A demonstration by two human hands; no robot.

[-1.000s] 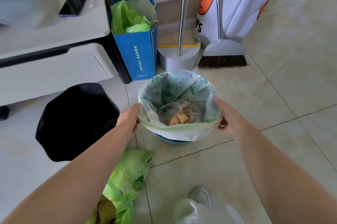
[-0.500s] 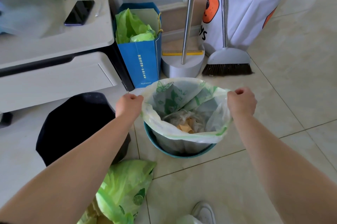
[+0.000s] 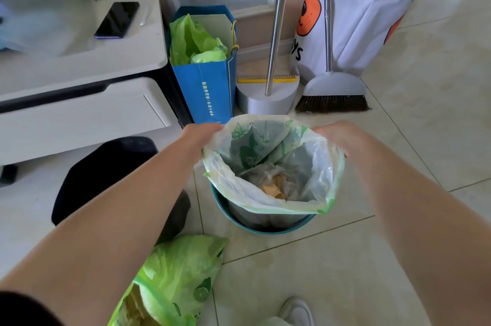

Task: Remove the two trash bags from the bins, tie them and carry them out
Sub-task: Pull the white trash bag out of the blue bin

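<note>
A pale translucent trash bag (image 3: 316, 166) with green prints hangs partly lifted out of a round teal bin (image 3: 233, 222); paper scraps lie inside it. My left hand (image 3: 198, 137) grips the bag's rim on the left. On the right rim my right hand (image 3: 334, 134) holds the plastic, partly hidden behind it. A second, bright green bag (image 3: 175, 278) full of trash lies on the floor at my lower left, beside a black bin (image 3: 106, 171).
A blue paper bag (image 3: 210, 86) stuffed with green plastic stands behind the teal bin. A dustpan base (image 3: 265, 100), a broom (image 3: 332, 97) and a white fabric basket (image 3: 356, 22) line the wall. A low white cabinet (image 3: 79, 86) with a phone sits left. My shoe (image 3: 297, 312) is below.
Both hands closed on the bag's rim and pulled it up off the teal bin; the bag has risen and the bin's rim now shows beneath it.
</note>
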